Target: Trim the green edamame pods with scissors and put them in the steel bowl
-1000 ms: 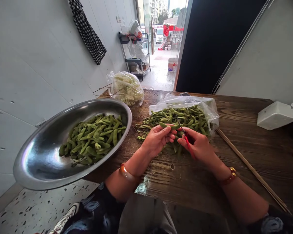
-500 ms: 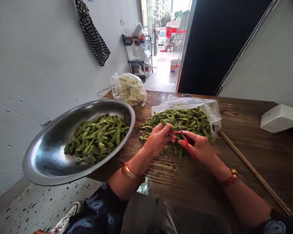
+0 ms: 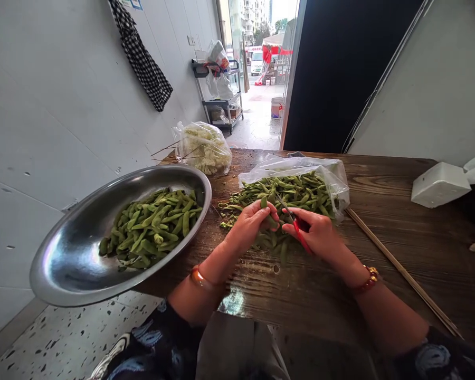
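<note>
Between the thumb and fingers of my left hand point(image 3: 250, 224) is a green edamame pod point(image 3: 264, 202), its tip pointing up. My right hand point(image 3: 314, 232) is closed around red-handled scissors point(image 3: 301, 236), whose blades point up and left, close to the pod. Beyond both hands, a heap of edamame pods point(image 3: 301, 190) spills from a clear plastic bag point(image 3: 336, 177) onto the wooden table. To the left, a wide metal basin point(image 3: 75, 264) holds a pile of edamame pods point(image 3: 154, 224).
A plastic bag of cauliflower point(image 3: 208, 150) with thin sticks beside it sits at the table's back left. Long wooden skewers point(image 3: 399, 269) lie diagonally on the right. Farther right is a white box point(image 3: 439, 184). A wheeled cart point(image 3: 219, 97) stands by the doorway.
The pod in my left hand has turned from lying toward the scissors to pointing upward, and the scissor blades are now apart from it. The whole view has shifted slightly.
</note>
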Action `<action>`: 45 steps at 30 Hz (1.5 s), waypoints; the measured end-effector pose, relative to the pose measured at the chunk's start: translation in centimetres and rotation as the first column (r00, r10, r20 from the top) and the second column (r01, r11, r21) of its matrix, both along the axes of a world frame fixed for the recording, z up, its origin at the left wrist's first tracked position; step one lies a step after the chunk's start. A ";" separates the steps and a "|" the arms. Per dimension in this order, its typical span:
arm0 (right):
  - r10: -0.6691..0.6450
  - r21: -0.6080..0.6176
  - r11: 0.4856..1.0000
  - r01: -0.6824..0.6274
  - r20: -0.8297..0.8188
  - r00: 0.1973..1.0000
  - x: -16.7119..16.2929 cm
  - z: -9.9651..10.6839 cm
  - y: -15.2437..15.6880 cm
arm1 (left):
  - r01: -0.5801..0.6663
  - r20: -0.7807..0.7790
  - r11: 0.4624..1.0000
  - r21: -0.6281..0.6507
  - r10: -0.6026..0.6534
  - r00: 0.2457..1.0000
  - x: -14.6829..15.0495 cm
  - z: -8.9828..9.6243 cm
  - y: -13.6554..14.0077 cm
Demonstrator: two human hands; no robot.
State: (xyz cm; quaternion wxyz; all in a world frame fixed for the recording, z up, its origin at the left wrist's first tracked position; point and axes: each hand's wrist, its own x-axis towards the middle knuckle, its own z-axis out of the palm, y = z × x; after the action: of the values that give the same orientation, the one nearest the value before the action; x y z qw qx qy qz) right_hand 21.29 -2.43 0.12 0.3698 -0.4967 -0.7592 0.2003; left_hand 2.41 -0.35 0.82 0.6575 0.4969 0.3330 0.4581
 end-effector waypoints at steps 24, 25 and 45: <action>0.078 0.057 0.995 -0.078 0.017 0.997 -0.4 -0.5 -0.2 | 0.141 -0.220 0.988 0.069 -0.123 0.968 0.8 0.0 -1.0; 0.086 0.055 0.995 -0.088 0.031 0.996 -0.4 -0.5 -0.2 | 0.132 -0.248 0.988 0.082 -0.108 0.963 0.7 0.1 -0.9; -0.128 -0.011 0.992 0.127 -0.046 0.991 0.8 0.0 0.7 | -0.021 -0.621 0.806 0.592 0.473 0.625 -0.7 -2.1 2.4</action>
State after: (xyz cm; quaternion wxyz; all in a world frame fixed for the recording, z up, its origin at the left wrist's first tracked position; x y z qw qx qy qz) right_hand 22.11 -1.73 0.14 0.3973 -0.5410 -0.7163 0.1908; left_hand 1.74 2.05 -1.30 0.2250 0.7472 0.4990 0.3769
